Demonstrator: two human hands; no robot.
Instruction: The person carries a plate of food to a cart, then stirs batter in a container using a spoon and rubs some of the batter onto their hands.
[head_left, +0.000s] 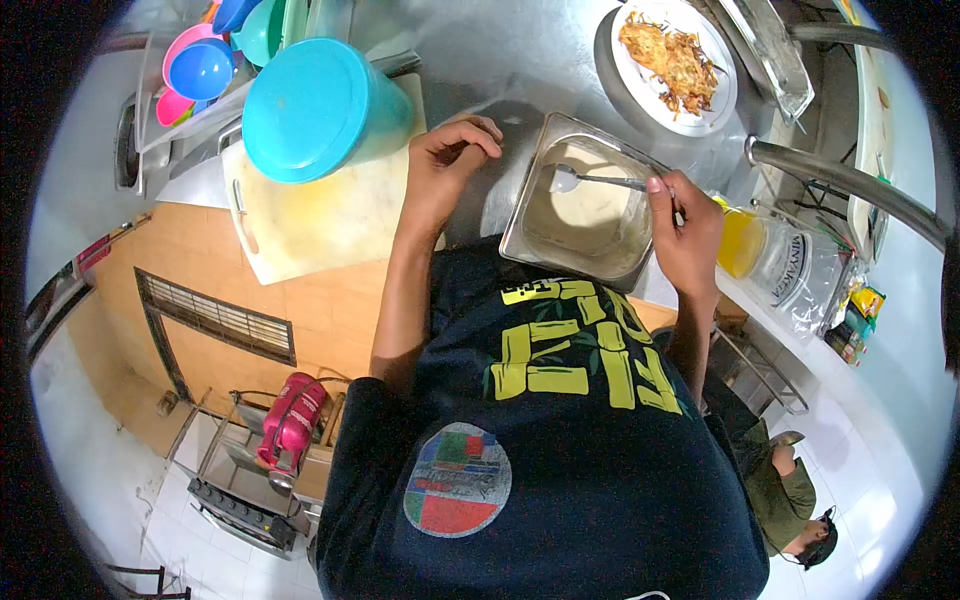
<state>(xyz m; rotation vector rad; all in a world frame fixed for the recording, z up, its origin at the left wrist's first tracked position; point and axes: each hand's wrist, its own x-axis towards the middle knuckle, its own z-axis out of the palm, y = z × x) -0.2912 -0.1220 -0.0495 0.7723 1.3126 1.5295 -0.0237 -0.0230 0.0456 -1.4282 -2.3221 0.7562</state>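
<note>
My right hand [688, 230] pinches the handle of a metal spoon [608, 181]. The spoon's bowl hangs over a rectangular steel food pan [518, 222], which holds a pale, creamy mixture [590, 215]. To the left of the pan, my left hand [455, 158] is loosely closed above the counter, its fingers curled in, and nothing shows in it. Near that hand, a tub with a turquoise lid [305, 110] stands on a white cutting board [300, 225].
On the steel counter [490, 60], a white plate [700, 122] carries fried, golden-brown food [672, 65]. Colourful plastic cups [202, 70] stand at upper left. At right are a metal rail [850, 190] and a clear package with yellow contents [740, 242]. Another person [790, 490] is at lower right.
</note>
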